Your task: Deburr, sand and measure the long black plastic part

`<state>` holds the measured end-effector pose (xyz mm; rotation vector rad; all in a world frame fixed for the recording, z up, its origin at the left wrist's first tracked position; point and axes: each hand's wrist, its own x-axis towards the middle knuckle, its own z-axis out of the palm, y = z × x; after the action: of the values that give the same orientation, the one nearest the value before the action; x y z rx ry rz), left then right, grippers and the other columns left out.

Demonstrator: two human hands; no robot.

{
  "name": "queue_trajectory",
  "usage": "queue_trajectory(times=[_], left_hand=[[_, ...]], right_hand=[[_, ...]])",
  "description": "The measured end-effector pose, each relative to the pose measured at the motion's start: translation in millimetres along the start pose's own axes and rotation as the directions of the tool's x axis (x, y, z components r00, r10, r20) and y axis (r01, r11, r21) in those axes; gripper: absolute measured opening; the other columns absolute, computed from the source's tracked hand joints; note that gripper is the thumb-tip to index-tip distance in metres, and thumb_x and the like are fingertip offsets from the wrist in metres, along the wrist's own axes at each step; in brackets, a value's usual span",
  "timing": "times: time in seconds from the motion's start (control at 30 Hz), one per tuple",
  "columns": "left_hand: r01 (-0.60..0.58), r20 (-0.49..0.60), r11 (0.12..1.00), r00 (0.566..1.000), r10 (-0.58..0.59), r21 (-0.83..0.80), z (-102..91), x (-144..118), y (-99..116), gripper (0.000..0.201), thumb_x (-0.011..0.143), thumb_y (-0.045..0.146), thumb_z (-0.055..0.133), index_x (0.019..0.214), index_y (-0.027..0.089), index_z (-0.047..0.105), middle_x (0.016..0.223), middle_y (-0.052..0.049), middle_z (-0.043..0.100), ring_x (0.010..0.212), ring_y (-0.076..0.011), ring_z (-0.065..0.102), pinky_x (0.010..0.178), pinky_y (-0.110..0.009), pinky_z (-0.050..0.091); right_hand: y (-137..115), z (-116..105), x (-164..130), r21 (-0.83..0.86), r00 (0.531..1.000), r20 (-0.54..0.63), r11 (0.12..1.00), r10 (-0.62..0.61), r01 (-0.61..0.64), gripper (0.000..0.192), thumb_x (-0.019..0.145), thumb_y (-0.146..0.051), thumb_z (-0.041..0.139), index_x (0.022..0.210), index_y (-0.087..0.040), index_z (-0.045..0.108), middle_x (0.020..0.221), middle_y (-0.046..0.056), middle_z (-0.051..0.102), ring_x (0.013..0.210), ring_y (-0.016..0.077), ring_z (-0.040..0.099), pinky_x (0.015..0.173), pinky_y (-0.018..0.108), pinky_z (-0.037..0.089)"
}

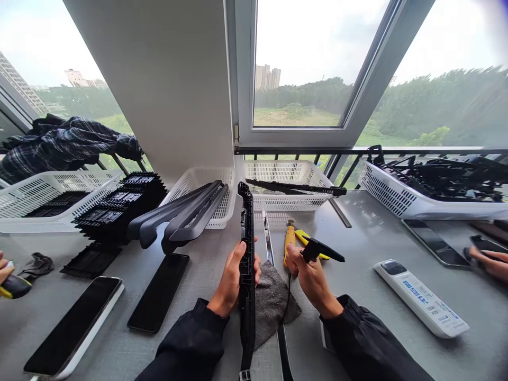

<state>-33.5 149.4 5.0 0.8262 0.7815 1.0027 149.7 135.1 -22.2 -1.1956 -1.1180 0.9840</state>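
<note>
My left hand [232, 275] is closed around a long black plastic strip [246, 270], which stands lengthwise before me with its ribbed side showing. My right hand [311, 278] grips a small black plastic piece [323, 250] with a flat blade jutting to the right. Just behind the right fingers lies a yellow corded rotary tool [290, 238]; whether they touch it I cannot tell. Beside it is a yellow utility knife [304, 236]. A dark grey cloth [273, 301] lies between my hands, partly under the strip.
White baskets [216, 225] line the window side, several holding black parts. Grey curved trims [194, 217] and stacked black panels [123, 206] stand left. Phones [159, 293] lie about; a white labelled device [423, 299] is right. Other people's hands show at the left [5, 270] and right [490, 259] edges.
</note>
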Motion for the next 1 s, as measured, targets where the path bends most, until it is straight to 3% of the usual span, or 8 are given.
queue_trajectory(times=[0.2,0.37,0.53,0.67,0.73,0.8,0.87,1.0], left_hand=[[-0.004,0.018,0.999,1.000,0.003,0.036,-1.1,1.0,-1.1,0.071,0.089,0.072,0.066,0.133,0.018,0.055,0.069,0.006,0.059,0.049,-0.0117,0.054,0.045,-0.022,0.041],[-0.013,0.016,0.999,1.000,0.013,0.034,-1.0,0.3,1.8,0.068,0.090,0.071,0.067,0.131,0.018,0.056,0.070,0.006,0.059,0.049,-0.0115,0.054,0.045,-0.022,0.040],[-0.035,0.001,0.999,0.999,0.035,0.002,-2.3,0.5,4.2,0.067,0.090,0.070,0.068,0.131,0.018,0.056,0.070,0.006,0.059,0.050,-0.0116,0.054,0.046,-0.022,0.040],[-0.044,-0.004,0.999,0.999,0.044,-0.019,-1.6,-0.6,6.3,0.065,0.091,0.068,0.068,0.131,0.018,0.056,0.070,0.005,0.059,0.051,-0.0117,0.055,0.047,-0.023,0.041],[-0.045,-0.005,0.999,0.999,0.045,-0.020,-0.4,-1.5,6.7,0.065,0.091,0.067,0.068,0.131,0.018,0.056,0.071,0.005,0.060,0.052,-0.0121,0.055,0.048,-0.024,0.042],[-0.042,-0.008,0.999,0.999,0.042,-0.024,0.6,-1.8,6.2,0.065,0.091,0.066,0.069,0.132,0.018,0.056,0.071,0.005,0.060,0.051,-0.0122,0.055,0.048,-0.024,0.042],[-0.031,-0.007,0.999,0.999,0.031,-0.025,1.2,-1.3,4.7,0.065,0.091,0.066,0.069,0.132,0.017,0.056,0.070,0.005,0.060,0.050,-0.0120,0.054,0.047,-0.024,0.041],[0.016,-0.006,1.000,1.000,-0.016,-0.027,1.5,0.7,0.8,0.067,0.090,0.067,0.069,0.131,0.016,0.057,0.068,0.004,0.062,0.049,-0.0126,0.056,0.048,-0.024,0.040]], right_hand=[[-0.1,-3.6,2.7,-0.038,0.998,0.063,0.999,0.027,-0.025,0.056,0.090,-0.068,0.068,0.067,-0.025,0.041,0.060,-0.006,0.035,0.056,0.0115,0.030,0.051,0.027,0.026],[-6.3,-6.7,8.8,0.014,0.994,0.079,0.997,0.078,-0.079,0.041,0.083,-0.053,0.079,0.101,-0.023,0.060,0.065,-0.008,0.047,0.056,0.0111,0.038,0.050,0.024,0.028],[-12.7,-8.3,8.6,0.049,0.994,0.089,0.996,0.067,-0.071,0.043,0.080,-0.035,0.079,0.120,-0.023,0.068,0.099,0.003,0.069,0.074,0.0151,0.061,0.059,0.025,0.048],[-14.6,-0.4,-1.4,0.043,0.941,0.290,0.980,0.174,-0.194,0.052,0.082,-0.034,0.079,0.132,-0.024,0.069,0.114,0.007,0.072,0.066,0.0128,0.061,0.056,0.028,0.054],[-16.7,5.3,-8.0,0.020,0.889,0.414,0.974,0.197,-0.225,0.046,0.087,-0.038,0.076,0.130,-0.024,0.071,0.112,0.008,0.074,0.069,0.0150,0.065,0.055,0.028,0.054],[-19.1,8.9,-12.2,-0.007,0.874,0.459,0.984,0.161,-0.178,0.032,0.092,-0.041,0.071,0.118,-0.023,0.076,0.116,0.009,0.074,0.078,0.0179,0.069,0.057,0.027,0.054],[-20.1,7.9,-11.8,-0.075,0.914,0.397,0.995,0.083,-0.058,0.024,0.094,-0.041,0.067,0.103,-0.022,0.079,0.119,0.009,0.075,0.084,0.0192,0.069,0.063,0.028,0.053],[-16.4,-9.0,1.4,-0.368,0.991,0.126,0.925,-0.055,0.098,0.024,0.094,-0.042,0.062,0.089,-0.021,0.074,0.080,0.003,0.070,0.066,0.0169,0.058,0.061,0.029,0.044]])
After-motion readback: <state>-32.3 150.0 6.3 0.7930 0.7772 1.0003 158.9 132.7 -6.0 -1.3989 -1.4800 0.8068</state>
